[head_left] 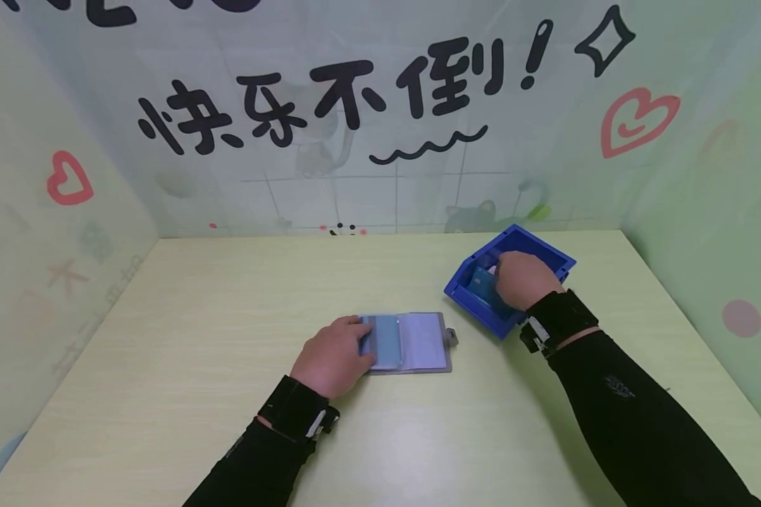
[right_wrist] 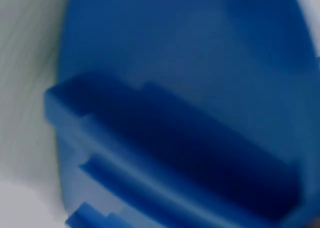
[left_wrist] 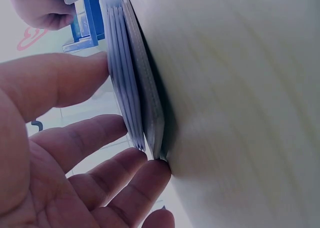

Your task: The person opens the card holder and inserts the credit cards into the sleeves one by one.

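Observation:
An open card holder with clear bluish sleeves and a grey cover lies on the table, its snap tab pointing right. My left hand holds its left end. In the left wrist view, the thumb touches the stacked sleeves and the other fingertips meet the end edges of the sleeves and cover. My right hand reaches down into a blue plastic box, fingers bent. Beside it inside the box is a blue-green card. The right fingertips are hidden, and I cannot tell whether they hold a card.
The pale wooden table runs back to a printed cloth backdrop, with cloth sides at left and right. The blue box stands at the back right, close to the card holder's snap tab. Blue box walls fill most of the right wrist view.

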The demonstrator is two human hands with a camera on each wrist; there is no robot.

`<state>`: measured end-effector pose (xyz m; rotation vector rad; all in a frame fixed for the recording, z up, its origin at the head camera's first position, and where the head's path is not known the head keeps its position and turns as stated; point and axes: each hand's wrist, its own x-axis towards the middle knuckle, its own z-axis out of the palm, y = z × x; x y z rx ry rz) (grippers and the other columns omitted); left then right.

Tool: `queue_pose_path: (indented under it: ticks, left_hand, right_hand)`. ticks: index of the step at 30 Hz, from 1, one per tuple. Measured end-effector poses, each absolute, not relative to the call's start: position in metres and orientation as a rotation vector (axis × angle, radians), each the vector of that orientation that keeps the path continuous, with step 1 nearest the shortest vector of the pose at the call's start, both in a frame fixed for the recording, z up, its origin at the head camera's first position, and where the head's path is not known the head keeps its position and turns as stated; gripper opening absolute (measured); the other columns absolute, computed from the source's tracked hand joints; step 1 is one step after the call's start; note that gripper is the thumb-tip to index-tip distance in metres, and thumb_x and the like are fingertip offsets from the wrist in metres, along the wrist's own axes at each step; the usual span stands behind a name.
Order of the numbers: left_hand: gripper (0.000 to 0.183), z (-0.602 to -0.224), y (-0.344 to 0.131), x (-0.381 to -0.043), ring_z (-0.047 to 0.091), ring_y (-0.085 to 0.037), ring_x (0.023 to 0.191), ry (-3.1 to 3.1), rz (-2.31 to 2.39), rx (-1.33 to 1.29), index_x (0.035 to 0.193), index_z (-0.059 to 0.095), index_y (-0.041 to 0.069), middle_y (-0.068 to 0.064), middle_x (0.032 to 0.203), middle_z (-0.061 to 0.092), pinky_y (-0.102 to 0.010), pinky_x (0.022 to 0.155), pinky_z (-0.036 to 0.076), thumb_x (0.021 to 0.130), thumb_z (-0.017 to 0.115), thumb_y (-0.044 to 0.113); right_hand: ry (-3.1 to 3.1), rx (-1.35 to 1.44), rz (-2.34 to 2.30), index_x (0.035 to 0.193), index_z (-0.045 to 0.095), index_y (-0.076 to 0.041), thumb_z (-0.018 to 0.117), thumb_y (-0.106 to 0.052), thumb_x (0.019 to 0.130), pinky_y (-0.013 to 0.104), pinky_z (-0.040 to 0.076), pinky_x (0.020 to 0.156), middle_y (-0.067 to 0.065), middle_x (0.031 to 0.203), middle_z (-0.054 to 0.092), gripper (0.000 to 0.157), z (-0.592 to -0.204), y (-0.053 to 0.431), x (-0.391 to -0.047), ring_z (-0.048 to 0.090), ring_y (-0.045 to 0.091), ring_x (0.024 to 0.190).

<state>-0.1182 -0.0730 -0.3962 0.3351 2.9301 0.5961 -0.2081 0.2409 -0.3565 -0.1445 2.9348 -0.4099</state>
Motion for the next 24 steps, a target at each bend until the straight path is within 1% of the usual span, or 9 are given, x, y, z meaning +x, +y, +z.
queue_pose_path:
  ticks: [3, 5, 10, 13, 16, 19, 21, 24]
  left_hand:
    - [0.047, -0.396, -0.073, -0.118, 0.066, -0.039, 0.129, 2.936, 0.592, 0.339, 0.14, 0.068, 0.005, -0.018, 0.15, 0.06, -0.053, 0.101, 0.059, 0.097, 0.075, 0.023]
    - [0.047, -0.396, -0.073, -0.118, 0.066, -0.039, 0.13, 2.937, 0.592, 0.333, 0.14, 0.068, 0.005, -0.018, 0.15, 0.06, -0.053, 0.101, 0.058, 0.097, 0.075, 0.023]
    - [0.047, -0.396, -0.072, -0.118, 0.066, -0.038, 0.13, 2.938, 0.59, 0.322, 0.14, 0.068, 0.006, -0.018, 0.15, 0.06, -0.053, 0.102, 0.058, 0.097, 0.075, 0.024]
    - [0.047, -0.396, -0.072, -0.118, 0.066, -0.038, 0.129, 2.937, 0.594, 0.323, 0.14, 0.068, 0.006, -0.018, 0.15, 0.06, -0.053, 0.101, 0.059, 0.097, 0.075, 0.025]
    - [0.047, -0.396, -0.072, -0.118, 0.066, -0.038, 0.129, 2.935, 0.599, 0.325, 0.14, 0.068, 0.006, -0.018, 0.15, 0.06, -0.053, 0.101, 0.059, 0.097, 0.074, 0.024]
    - [0.046, -0.397, -0.072, -0.119, 0.066, -0.037, 0.129, 2.932, 0.601, 0.324, 0.14, 0.068, 0.006, -0.018, 0.15, 0.06, -0.052, 0.101, 0.059, 0.097, 0.074, 0.024]
    - [0.046, -0.396, -0.073, -0.118, 0.066, -0.037, 0.129, 2.932, 0.6, 0.321, 0.14, 0.068, 0.005, -0.018, 0.15, 0.06, -0.052, 0.101, 0.059, 0.097, 0.074, 0.023]
    - [0.047, -0.396, -0.072, -0.118, 0.066, -0.037, 0.13, 2.929, 0.6, 0.316, 0.139, 0.068, 0.005, -0.018, 0.15, 0.06, -0.052, 0.102, 0.058, 0.097, 0.075, 0.023]
  right_hand:
    - [2.936, -0.167, -0.525, 0.113, 0.067, 0.007, 0.054, -0.012, 0.106, 0.049, 0.058, 0.084, 0.024, 0.111, 0.069, 0.024, -0.351, 0.246, -0.205, 0.067, 0.034, 0.092]
    - [2.938, -0.149, -0.596, 0.116, 0.066, 0.007, 0.054, -0.014, 0.107, 0.049, 0.056, 0.082, 0.025, 0.114, 0.069, 0.026, -0.347, 0.249, -0.201, 0.066, 0.035, 0.094]
    - [2.984, -0.054, -0.726, 0.112, 0.064, 0.005, 0.05, -0.019, 0.11, 0.04, 0.05, 0.069, 0.019, 0.101, 0.064, 0.028, -0.336, 0.252, -0.191, 0.06, 0.032, 0.085]
    - [3.025, 0.008, -0.837, 0.116, 0.062, 0.004, 0.048, -0.022, 0.11, 0.039, 0.051, 0.068, 0.02, 0.103, 0.064, 0.03, -0.328, 0.249, -0.179, 0.061, 0.032, 0.085]
    - [3.058, 0.011, -0.984, 0.125, 0.06, 0.005, 0.05, -0.021, 0.11, 0.038, 0.051, 0.067, 0.021, 0.108, 0.065, 0.032, -0.322, 0.24, -0.166, 0.06, 0.032, 0.084]
    - [3.045, -0.033, -1.139, 0.133, 0.057, 0.003, 0.053, -0.017, 0.109, 0.032, 0.047, 0.062, 0.017, 0.104, 0.062, 0.032, -0.324, 0.226, -0.156, 0.056, 0.029, 0.08]
    - [3.013, -0.09, -1.222, 0.135, 0.056, 0.002, 0.054, -0.014, 0.108, 0.029, 0.044, 0.059, 0.015, 0.101, 0.061, 0.031, -0.33, 0.214, -0.152, 0.054, 0.026, 0.076]
    - [2.932, -0.166, -1.299, 0.134, 0.059, 0.001, 0.056, -0.01, 0.107, 0.027, 0.043, 0.06, 0.014, 0.102, 0.063, 0.03, -0.344, 0.197, -0.148, 0.055, 0.023, 0.079]
